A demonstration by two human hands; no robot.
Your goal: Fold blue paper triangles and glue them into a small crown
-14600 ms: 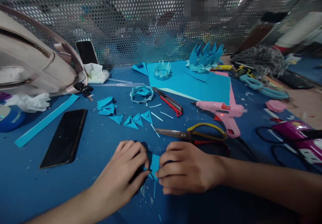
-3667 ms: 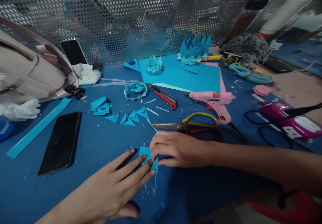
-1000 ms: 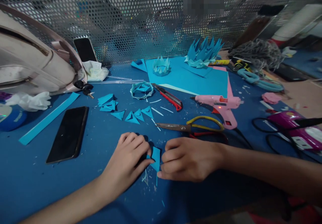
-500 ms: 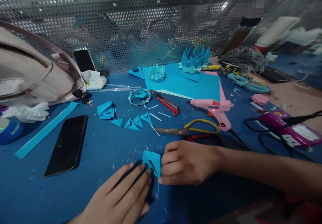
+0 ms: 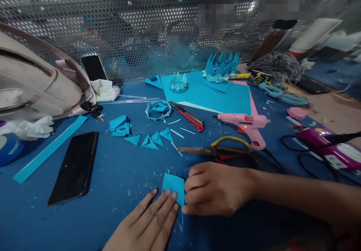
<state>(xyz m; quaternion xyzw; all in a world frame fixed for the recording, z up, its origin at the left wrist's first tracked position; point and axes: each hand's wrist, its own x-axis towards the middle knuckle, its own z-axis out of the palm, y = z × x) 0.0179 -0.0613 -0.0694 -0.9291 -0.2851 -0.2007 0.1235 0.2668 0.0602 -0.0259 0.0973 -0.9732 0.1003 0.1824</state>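
A small blue piece of folded paper (image 5: 172, 182) lies on the blue tabletop in front of me. My left hand (image 5: 148, 219) rests with outstretched fingers, the tips pressing on the paper's lower part. At the right edge, my right hand (image 5: 217, 189) has curled fingers gripping the paper; its fingertips are partly hidden. A thin blue strip (image 5: 182, 218) shows just below the paper. Beyond the hands lie scissors (image 5: 197, 151) with yellow and red handles. Several folded blue paper triangles (image 5: 149, 141) and a pile of folded pieces (image 5: 120, 125) sit farther left.
A pink glue gun (image 5: 245, 121), a red box cutter (image 5: 191, 119) and a paper ring (image 5: 158, 110) lie ahead. Paper crowns (image 5: 178, 83) stand on blue sheets (image 5: 234, 98). Left are a phone (image 5: 73, 166), a blue strip (image 5: 50, 149) and a backpack (image 5: 34, 78); right, a purple power strip (image 5: 324, 142).
My left fingers have come down from beside the paper onto its surface, and the raised fold now lies flat. My right hand keeps its place at the right edge.
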